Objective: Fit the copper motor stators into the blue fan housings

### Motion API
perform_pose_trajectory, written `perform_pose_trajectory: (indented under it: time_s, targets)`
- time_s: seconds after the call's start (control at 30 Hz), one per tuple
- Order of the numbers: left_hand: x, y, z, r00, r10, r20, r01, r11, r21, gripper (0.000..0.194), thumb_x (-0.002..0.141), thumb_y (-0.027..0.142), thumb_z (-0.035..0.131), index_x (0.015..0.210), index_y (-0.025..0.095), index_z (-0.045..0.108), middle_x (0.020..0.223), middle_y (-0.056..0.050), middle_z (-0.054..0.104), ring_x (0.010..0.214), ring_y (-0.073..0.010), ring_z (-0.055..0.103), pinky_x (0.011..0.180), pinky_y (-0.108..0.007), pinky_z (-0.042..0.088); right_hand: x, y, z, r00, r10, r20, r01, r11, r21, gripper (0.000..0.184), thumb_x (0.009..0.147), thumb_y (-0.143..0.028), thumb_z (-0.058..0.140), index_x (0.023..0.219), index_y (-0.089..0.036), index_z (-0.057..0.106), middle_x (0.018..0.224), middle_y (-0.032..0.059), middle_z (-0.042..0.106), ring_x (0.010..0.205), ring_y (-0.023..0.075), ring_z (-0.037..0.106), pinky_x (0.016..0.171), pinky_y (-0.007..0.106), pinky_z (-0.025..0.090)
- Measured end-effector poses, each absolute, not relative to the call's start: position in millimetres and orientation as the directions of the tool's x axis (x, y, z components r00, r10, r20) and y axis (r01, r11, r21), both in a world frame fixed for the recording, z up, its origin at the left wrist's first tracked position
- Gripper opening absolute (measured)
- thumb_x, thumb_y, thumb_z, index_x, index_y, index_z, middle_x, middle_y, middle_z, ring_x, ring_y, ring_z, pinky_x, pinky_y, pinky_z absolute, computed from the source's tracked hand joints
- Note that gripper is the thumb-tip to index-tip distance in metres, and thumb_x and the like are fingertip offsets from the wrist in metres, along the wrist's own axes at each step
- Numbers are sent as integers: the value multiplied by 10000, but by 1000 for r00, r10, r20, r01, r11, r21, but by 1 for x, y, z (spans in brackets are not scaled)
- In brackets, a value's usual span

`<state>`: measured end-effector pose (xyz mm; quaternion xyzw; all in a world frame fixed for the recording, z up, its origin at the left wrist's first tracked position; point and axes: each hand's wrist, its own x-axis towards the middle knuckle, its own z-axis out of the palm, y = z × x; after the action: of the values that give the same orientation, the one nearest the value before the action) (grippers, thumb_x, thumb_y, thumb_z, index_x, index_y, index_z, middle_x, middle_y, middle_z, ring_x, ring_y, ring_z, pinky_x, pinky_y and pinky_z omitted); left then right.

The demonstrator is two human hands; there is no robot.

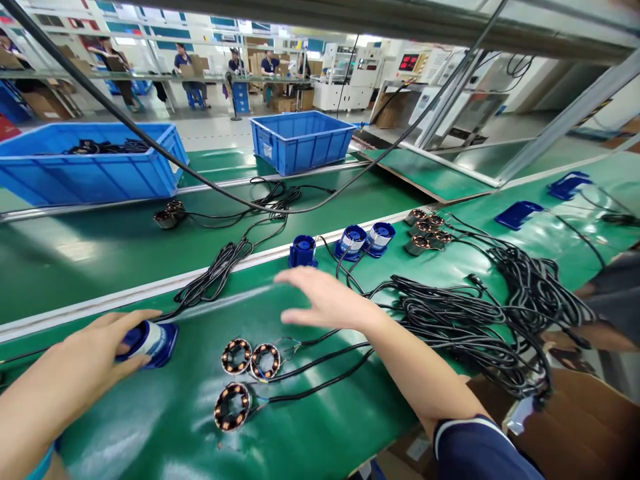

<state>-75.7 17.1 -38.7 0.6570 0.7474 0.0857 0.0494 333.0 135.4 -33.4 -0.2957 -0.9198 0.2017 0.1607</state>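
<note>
My left hand [107, 343] curls around a blue housing [156, 341] with a white label, left of the three copper-wound rings [254, 360]; my index finger lies along its far side, my thumb along its near side. My right hand [320, 297] hangs beyond the rings and to their right, thumb and fingers spread well apart. Past its fingers stands an upright blue holder [303, 252]; whether I touch it I cannot tell.

For moving, I have a stretch of green bench top [320, 427] between the rings and my left hand. Its near edge cuts off to the right of the rings, above a cardboard box [575, 427]. A white rail [115, 301] runs across beyond the rings. To their right, heaped black cables [445, 310] crowd the space under and past my forearm.

The bench top is glossy, with pale reflections left of the rings. Far beyond them sit two blue bins [90, 183], the left one holding dark cables; behind those, people [185, 67] work at another bench. Another person's sleeve [613, 300] shows far right of the rings.
</note>
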Motion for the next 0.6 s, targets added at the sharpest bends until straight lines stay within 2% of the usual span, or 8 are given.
perform_pose_trajectory:
  time_s: [0.1,0.17,0.27,0.33,0.4,0.47,0.53,0.6]
  targets:
    - [-72,23,-35,12,999,50,996,-17,90,540,743,538,631,1255,365,645,1222,-18,683,1001,-291,688,874,-417,535,326,116,-38,-942,322,-90,313,755,-576,755,805,-305,839,1460,-196,481,1261,95,660,1023,221,668,829,298,513]
    - [-74,22,-32,36,995,93,999,-40,33,627,706,494,671,1314,349,619,1332,-48,628,1104,-319,654,973,-464,516,316,109,-47,-940,303,-157,337,753,-566,697,807,-276,832,1424,-194,519,1149,79,709,938,220,692,728,275,488]
    - [-80,19,-27,-34,999,-27,995,36,93,576,728,409,642,1300,336,637,1287,-48,672,1064,-302,685,949,-462,545,305,109,-53,-918,366,-152,390,769,-507,541,850,-423,805,1322,-233,620,1055,59,745,951,244,712,707,275,470]
    - [-78,22,-27,-12,997,-74,986,24,163,524,759,394,642,1279,327,653,1244,-47,698,1078,-303,685,958,-470,546,304,112,-47,-883,439,-165,467,786,-405,481,846,-482,805,1240,-238,678,1039,63,755,971,270,721,708,285,470]
    - [-67,31,-31,69,996,-52,969,-55,242,521,787,423,673,1298,326,643,1280,-49,681,1137,-307,660,996,-472,529,310,116,-37,-821,546,-167,570,770,-286,437,842,-485,810,1170,-216,705,999,67,761,940,286,730,680,295,465]
    - [-44,45,-37,141,990,-3,938,-132,320,595,794,471,714,1359,324,599,1325,-52,656,1180,-309,633,1022,-460,513,317,118,-26,-745,659,-101,662,714,-226,403,865,-478,790,1153,-210,704,990,61,762,919,287,733,670,303,467]
    - [-11,61,-45,168,985,40,904,-170,392,741,772,519,761,1441,313,515,1298,-66,656,1121,-298,645,973,-429,531,324,119,-19,-662,749,25,715,641,-280,403,896,-495,754,1199,-238,688,1014,34,763,911,264,733,689,304,480]
    - [26,75,-52,167,982,82,864,-186,468,900,752,516,794,1526,313,382,1213,-57,662,994,-257,658,885,-385,550,327,117,-16,-586,793,165,690,596,-412,446,905,-524,735,1265,-272,658,1084,6,756,912,221,730,728,289,498]
